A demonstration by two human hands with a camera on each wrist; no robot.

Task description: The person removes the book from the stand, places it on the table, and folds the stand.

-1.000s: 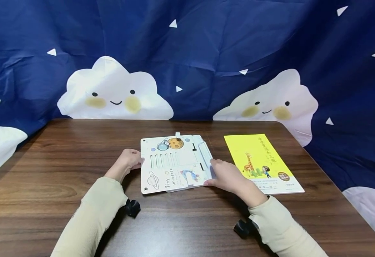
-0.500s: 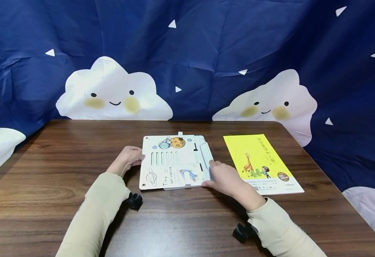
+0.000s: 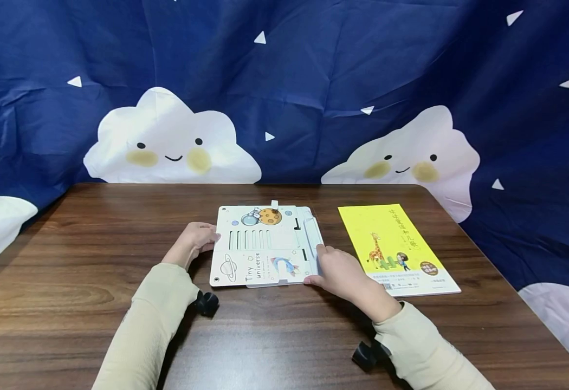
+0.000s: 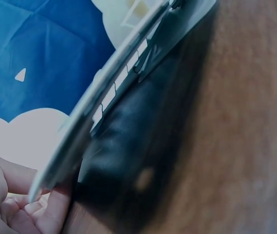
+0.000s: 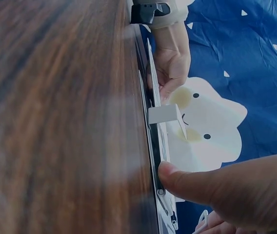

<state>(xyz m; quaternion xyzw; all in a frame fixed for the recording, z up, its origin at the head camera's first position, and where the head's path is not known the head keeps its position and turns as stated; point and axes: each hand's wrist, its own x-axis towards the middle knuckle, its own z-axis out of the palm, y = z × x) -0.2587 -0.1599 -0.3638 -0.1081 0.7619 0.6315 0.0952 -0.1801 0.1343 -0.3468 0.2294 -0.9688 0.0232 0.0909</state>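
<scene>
A white folding book stand (image 3: 275,238) printed with planets, a rocket and "Tiny universe" lies folded nearly flat on the table. My left hand (image 3: 194,241) pinches its left edge. In the left wrist view, the top panel (image 4: 104,87) sits between thumb and fingers, with a dark gap beneath it. My right hand (image 3: 340,273) grips the right end, where a pale ledge runs along the side. Its thumb (image 5: 192,183) presses the near edge in the right wrist view. A small white tab (image 5: 164,114) juts from that edge.
To the right lies a yellow book (image 3: 382,233) with a giraffe and a child on its cover, close to my right hand. The brown wooden table (image 3: 265,336) ends at a blue cloud-patterned curtain (image 3: 294,70).
The book stand's left side has shifted slightly away from me and turned a little straighter, my left hand moving with it. My right hand keeps its hold on the right end.
</scene>
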